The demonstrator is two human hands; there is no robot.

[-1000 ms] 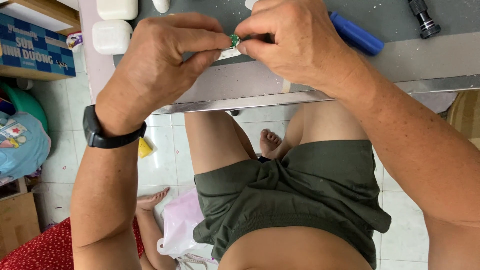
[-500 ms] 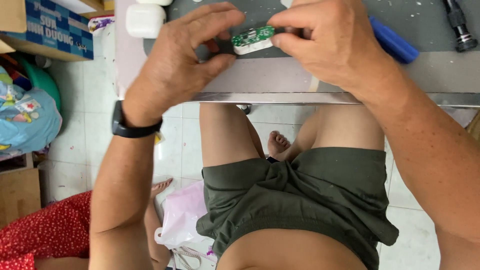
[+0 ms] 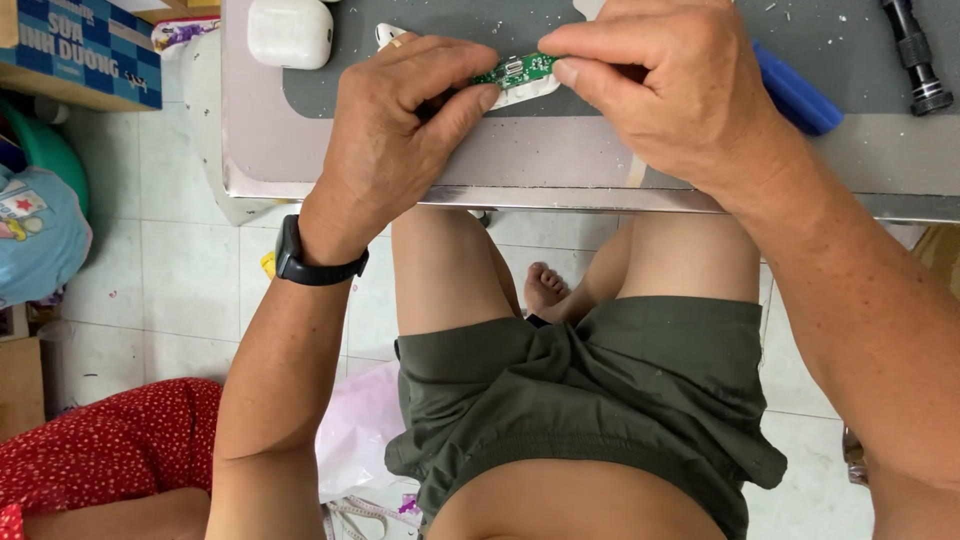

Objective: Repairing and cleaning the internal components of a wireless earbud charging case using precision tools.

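Left hand (image 3: 400, 130) and right hand (image 3: 665, 95) meet over the near edge of the worktop (image 3: 560, 165). Between them: a small green circuit board (image 3: 515, 70), narrow, held level just above the worktop's grey mat (image 3: 400, 95). Left thumb and fingers pinch the board's left end; right thumb and forefinger pinch its right end. A small white piece (image 3: 525, 92) lies directly under the board; cannot tell whether they touch. Black watch (image 3: 310, 262) on the left wrist. On the mat: white rounded case (image 3: 290, 32) to the left of the hands, blue tool handle (image 3: 795, 92) partly hidden behind the right hand, black cylindrical tool (image 3: 915, 55) at far right. The person sits in dark green shorts (image 3: 590, 400) above a tiled floor (image 3: 190, 270).
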